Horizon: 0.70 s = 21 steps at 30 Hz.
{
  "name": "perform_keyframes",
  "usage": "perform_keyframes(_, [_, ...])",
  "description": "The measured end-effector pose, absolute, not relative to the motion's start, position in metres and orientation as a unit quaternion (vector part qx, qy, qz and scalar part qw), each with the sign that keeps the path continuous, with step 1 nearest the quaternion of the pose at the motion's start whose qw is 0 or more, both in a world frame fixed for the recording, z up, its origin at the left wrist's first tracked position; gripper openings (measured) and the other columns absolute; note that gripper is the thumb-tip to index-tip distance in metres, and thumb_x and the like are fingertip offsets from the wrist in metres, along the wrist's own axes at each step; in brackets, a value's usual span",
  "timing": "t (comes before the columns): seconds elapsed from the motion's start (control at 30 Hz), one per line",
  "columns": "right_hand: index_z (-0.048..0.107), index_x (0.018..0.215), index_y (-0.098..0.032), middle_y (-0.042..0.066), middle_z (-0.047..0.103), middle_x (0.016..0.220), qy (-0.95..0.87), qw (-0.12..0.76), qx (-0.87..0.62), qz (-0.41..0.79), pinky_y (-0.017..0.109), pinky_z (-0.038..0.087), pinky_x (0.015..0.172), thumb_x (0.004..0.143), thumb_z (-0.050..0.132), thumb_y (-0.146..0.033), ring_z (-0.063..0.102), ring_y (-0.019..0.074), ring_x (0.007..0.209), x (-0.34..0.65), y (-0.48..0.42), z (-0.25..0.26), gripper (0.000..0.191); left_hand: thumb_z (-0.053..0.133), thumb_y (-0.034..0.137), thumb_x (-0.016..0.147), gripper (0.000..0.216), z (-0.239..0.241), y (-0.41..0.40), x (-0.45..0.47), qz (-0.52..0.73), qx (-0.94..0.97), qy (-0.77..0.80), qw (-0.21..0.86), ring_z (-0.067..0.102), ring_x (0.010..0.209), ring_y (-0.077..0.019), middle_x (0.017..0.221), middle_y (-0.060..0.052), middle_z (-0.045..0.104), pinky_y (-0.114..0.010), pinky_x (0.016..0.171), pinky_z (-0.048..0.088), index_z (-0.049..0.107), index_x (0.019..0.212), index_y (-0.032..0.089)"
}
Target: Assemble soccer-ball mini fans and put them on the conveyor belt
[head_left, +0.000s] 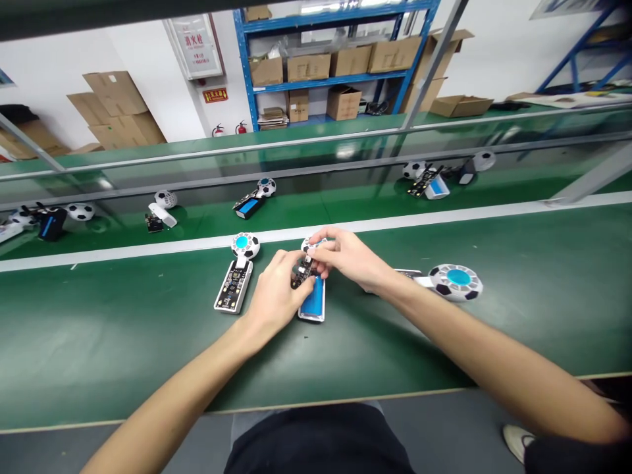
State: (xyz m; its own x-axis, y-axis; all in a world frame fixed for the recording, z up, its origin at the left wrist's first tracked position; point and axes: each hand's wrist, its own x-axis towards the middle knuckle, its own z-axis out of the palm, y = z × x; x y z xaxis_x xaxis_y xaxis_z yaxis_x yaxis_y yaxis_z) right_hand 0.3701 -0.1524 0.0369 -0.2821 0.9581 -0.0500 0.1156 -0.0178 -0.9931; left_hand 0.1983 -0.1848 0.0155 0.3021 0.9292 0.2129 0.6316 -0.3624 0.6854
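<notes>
In front of me on the green bench lies an opened handheld device with a white casing, a blue battery (313, 301) and a football-patterned head (307, 245). My left hand (275, 289) is closed on a black circuit board (302, 268) tilted above the casing, its thumb by the battery. Thumb and fingers of my right hand (348, 255) pinch at the board's upper end beside the football head; what they grip is hidden. Left of my hands lies a similar device (234, 287) with its board showing. Another device with a football head (455, 282) is partly covered by my right forearm.
Behind a pale strip (197, 246), a green conveyor belt (316, 214) carries several opened devices, among them one with a blue battery (249, 206). A metal post (600, 172) stands at right. Farther back are a blue shelf with cartons (309, 68) and stacked boxes (118, 108).
</notes>
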Motion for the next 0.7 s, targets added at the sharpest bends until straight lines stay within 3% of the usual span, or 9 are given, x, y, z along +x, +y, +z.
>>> perform_keyframes(0.13, [0.057,0.099,-0.017,0.003,0.059,0.092,-0.634,0.439,-0.503,0.389,0.03,0.052,0.067,0.07,0.06,-0.008,0.057,0.0128,0.07,0.369,-0.178,0.022,0.03,0.066,0.03,0.085,0.027,0.015,-0.188,0.201,0.315,0.748,0.512,0.282,0.061,0.079,-0.0156,0.11,-0.003,0.058,-0.031,0.07,0.052,0.062,0.112,0.026])
perform_keyframes(0.3, [0.069,0.092,-0.018,0.005,0.053,0.1,-0.729,0.379,-0.541,0.179,0.033,0.049,0.073,0.079,0.062,-0.016,0.055,0.0151,0.075,0.362,-0.192,0.003,0.014,0.059,0.025,0.088,0.026,0.014,-0.19,0.201,0.342,0.714,0.532,0.301,0.063,0.079,-0.0136,0.11,-0.003,0.06,-0.029,0.072,0.053,0.062,0.114,0.023])
perform_keyframes(0.47, [0.07,0.092,-0.017,0.005,0.055,0.097,-0.763,0.37,-0.516,0.119,0.032,0.048,0.072,0.086,0.062,-0.016,0.057,0.0165,0.076,0.356,-0.186,-0.001,0.01,0.056,0.024,0.09,0.025,0.012,-0.189,0.201,0.352,0.712,0.533,0.292,0.065,0.087,-0.0155,0.109,-0.004,0.06,-0.029,0.076,0.053,0.061,0.114,0.023])
perform_keyframes(0.7, [0.063,0.085,-0.015,0.008,0.056,0.094,-0.788,0.377,-0.48,0.079,0.034,0.05,0.071,0.09,0.052,-0.009,0.056,0.0186,0.076,0.351,-0.181,-0.003,0.013,0.052,0.021,0.092,0.01,0.012,-0.185,0.208,0.33,0.759,0.549,0.121,0.062,0.089,-0.0203,0.098,-0.005,0.064,-0.034,0.079,0.049,0.061,0.097,0.018])
